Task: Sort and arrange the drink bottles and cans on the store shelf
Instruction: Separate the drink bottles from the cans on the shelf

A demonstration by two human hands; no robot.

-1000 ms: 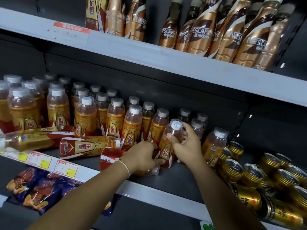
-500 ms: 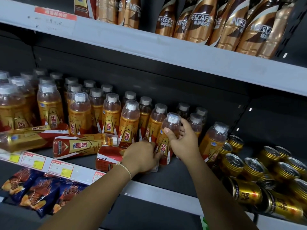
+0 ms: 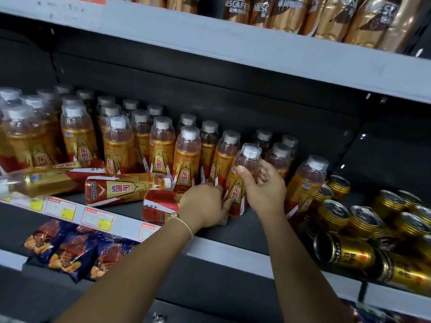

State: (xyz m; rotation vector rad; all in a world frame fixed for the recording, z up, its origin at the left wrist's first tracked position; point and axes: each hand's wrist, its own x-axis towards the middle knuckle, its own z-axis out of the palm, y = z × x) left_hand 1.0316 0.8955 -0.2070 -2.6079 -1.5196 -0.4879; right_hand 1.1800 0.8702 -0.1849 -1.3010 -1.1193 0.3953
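Rows of gold-and-red energy drink bottles [image 3: 163, 148] with white caps stand on the middle shelf [image 3: 233, 250]. My right hand [image 3: 264, 187] grips one such bottle [image 3: 245, 164], which stands tilted at the front. My left hand [image 3: 205, 206] holds a fallen bottle [image 3: 158, 205] lying on its side, fingers also touching the base of the tilted one. Two more bottles lie flat to the left, one [image 3: 126, 188] near the shelf edge and one [image 3: 46, 179] further left. Gold cans [image 3: 338, 215] crowd the shelf's right side, some toppled [image 3: 345, 255].
Brown coffee bottles [image 3: 291, 12] line the upper shelf [image 3: 210, 40]. Price tags [image 3: 95, 217] sit on the middle shelf's front rail. Blue snack bags [image 3: 70, 250] lie on the lower shelf at the left. A lone upright bottle [image 3: 305, 185] stands beside the cans.
My right hand has slid from the tilted bottle's cap down to its neck and upper body. The camera has tipped downward. My left hand stays on the lying bottle.
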